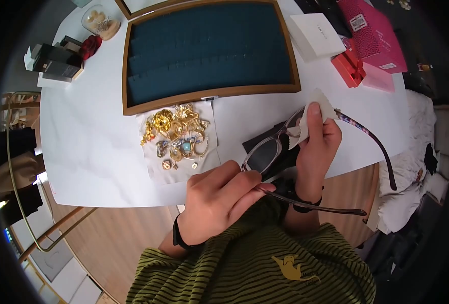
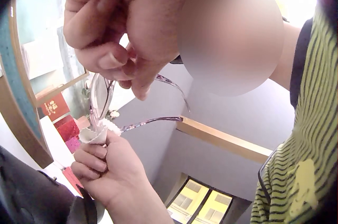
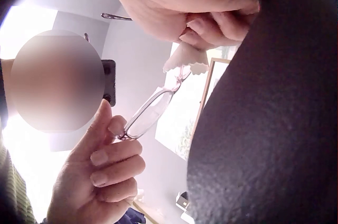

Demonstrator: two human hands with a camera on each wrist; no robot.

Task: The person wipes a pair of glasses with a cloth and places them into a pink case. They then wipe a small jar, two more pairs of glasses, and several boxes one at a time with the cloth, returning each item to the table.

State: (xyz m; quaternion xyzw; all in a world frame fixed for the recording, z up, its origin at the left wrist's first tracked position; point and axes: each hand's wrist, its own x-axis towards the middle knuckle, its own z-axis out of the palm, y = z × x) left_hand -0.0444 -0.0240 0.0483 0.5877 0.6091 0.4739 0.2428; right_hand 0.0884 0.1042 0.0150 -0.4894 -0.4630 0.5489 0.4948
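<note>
The head view shows the near edge of the white tabletop (image 1: 92,157) curving in front of the person, with the left hand (image 1: 211,205) at that edge and the right hand (image 1: 318,147) farther right. White surface shows left of the jewellery pile (image 1: 176,134), and a strip runs between the wooden case (image 1: 211,92) and the hands. The case's near rim lies just beyond the pile. At right, the tabletop's edge passes beneath the outstretched temple of the glasses.

There is one pair of glasses (image 1: 255,150), with two lenses and two temples; one wiping cloth (image 1: 321,105); one open case with a dark teal lining; and one pale cloth (image 1: 158,171) under the jewellery, whose pieces overlap too much to count. Far right are one white box (image 1: 315,36), one red box (image 1: 347,68) with a bow and one pink bag (image 1: 374,35); far left, one glass dome (image 1: 101,23) and one red flower (image 1: 91,46).

The glasses are between the hands, slanting from near left to far right. The left hand's curled fingers grip the frame by one hinge; the right hand, fingers bent and thumb pressing, pinches the wiping cloth around the other lens's rim.
</note>
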